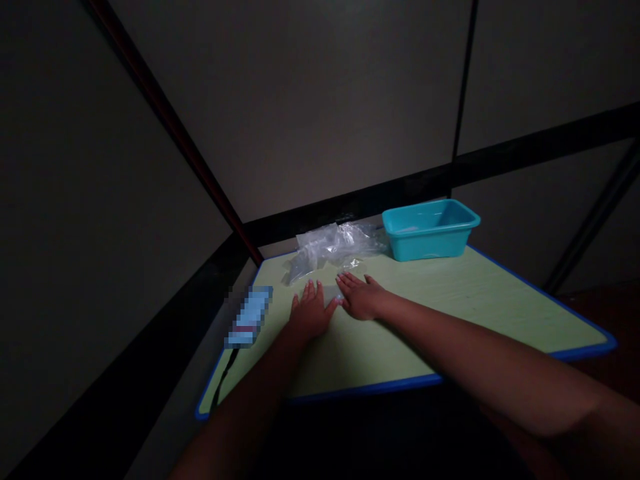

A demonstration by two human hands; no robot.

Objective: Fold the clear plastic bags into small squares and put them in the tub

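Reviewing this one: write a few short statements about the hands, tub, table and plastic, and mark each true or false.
1. The left hand and right hand are both palm down. True.
2. The blue tub stands right of the plastic pile. True.
3. The right hand is inside the tub. False: it is low over the table, beside the left hand.
4. The table's edge is red. False: it is blue.
5. The plastic pile is smooth and flat. False: it is crumpled.

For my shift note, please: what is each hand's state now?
Left hand: open, palm down, fingers spread; no grip visible.
Right hand: open, palm down, at the clear plastic piece; no grip visible.
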